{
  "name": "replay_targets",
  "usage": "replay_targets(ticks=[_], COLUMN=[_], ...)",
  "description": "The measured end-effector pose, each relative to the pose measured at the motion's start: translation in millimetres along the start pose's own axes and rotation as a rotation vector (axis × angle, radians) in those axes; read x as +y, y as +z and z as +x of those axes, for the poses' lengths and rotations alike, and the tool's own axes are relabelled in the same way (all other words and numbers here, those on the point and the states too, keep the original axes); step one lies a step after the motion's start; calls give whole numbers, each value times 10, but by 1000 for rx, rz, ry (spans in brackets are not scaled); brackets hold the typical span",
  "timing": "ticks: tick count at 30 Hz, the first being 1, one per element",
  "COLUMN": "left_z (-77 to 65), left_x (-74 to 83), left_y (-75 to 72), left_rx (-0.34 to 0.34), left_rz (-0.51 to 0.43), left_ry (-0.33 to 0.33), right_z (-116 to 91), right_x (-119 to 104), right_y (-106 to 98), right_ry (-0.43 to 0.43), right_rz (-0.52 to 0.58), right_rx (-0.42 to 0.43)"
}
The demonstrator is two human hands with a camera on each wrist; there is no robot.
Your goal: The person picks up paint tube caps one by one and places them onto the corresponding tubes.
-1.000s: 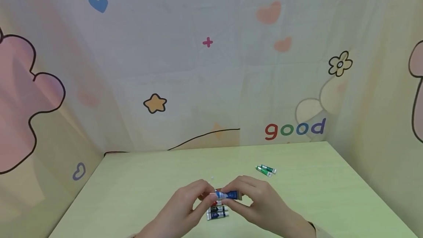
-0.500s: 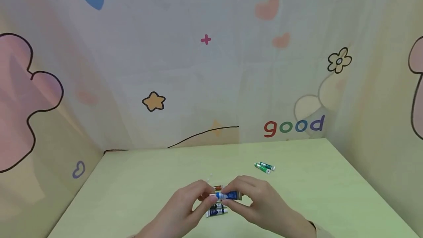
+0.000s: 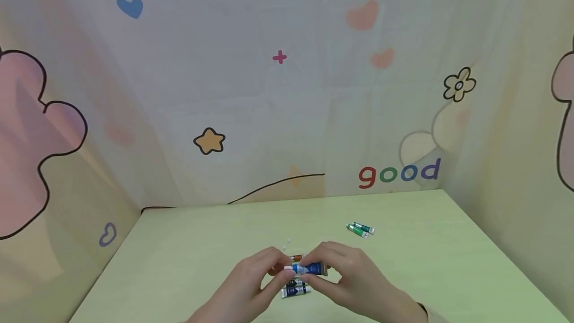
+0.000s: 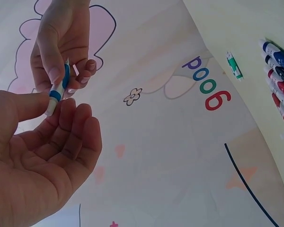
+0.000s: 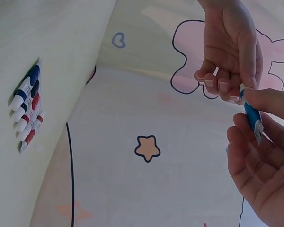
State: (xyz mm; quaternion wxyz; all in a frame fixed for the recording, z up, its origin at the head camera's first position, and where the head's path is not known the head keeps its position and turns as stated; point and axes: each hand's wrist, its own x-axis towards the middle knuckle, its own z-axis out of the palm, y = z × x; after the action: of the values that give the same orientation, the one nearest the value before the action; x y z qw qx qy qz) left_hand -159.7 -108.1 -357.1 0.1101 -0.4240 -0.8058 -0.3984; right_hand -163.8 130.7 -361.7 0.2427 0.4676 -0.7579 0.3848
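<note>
Above the table, both hands hold one blue paint tube (image 3: pixel 315 268) level between them. My left hand (image 3: pixel 255 280) pinches its white cap end with thumb and forefinger; in the left wrist view the white cap (image 4: pixel 49 109) shows below the thumb tip. My right hand (image 3: pixel 352 278) pinches the tube's blue body, and its crimped end sticks out past those fingers. Under the hands lies a row of paint tubes: a dark blue tube (image 3: pixel 296 291) nearest, a black tube (image 3: pixel 295 283) beyond it and an orange-red tube (image 3: pixel 297 258) farthest. The hands partly hide this row.
Two green paint tubes (image 3: pixel 357 231) lie together farther back on the right of the pale green table (image 3: pixel 202 233). Small white bits (image 3: pixel 288 241) lie just beyond the row. A printed cloth (image 3: pixel 251 88) hangs behind the table and at both sides.
The head view tips slightly up and back down. Both hands keep the same grip on the blue paint tube, now very slightly lower in view.
</note>
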Motion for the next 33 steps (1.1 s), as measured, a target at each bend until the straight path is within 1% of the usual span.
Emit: replay_targets(ticks=[3, 10, 15, 22, 23, 25, 27, 31, 33], left_z=[-16, -7, 4, 0, 0, 2, 0, -3, -7], left_x=[3, 1, 2, 16, 16, 13, 11, 15, 22], left_y=[3, -5, -16, -25, -21, -12, -5, -7, -17], left_rx=[-4, 4, 3, -24, -26, -28, -23, 10, 17], left_rz=[-4, 7, 5, -14, -13, -13, -7, 17, 18], left_ry=[-4, 23, 17, -52, -50, -32, 2, 93, 96], right_z=[-9, -7, -7, -7, -10, -21, -32, -41, -35], right_x=[-6, -24, -26, -36, -39, -44, -53, -70, -76], right_y=[6, 15, 7, 4, 4, -3, -13, -33, -35], right_ry=[-6, -25, -27, -39, -37, -24, -4, 33, 42], right_rz=[-2, -10, -14, -13, -11, -9, -4, 12, 20], right_rx=[-2, 13, 23, 30, 28, 21, 11, -5, -8])
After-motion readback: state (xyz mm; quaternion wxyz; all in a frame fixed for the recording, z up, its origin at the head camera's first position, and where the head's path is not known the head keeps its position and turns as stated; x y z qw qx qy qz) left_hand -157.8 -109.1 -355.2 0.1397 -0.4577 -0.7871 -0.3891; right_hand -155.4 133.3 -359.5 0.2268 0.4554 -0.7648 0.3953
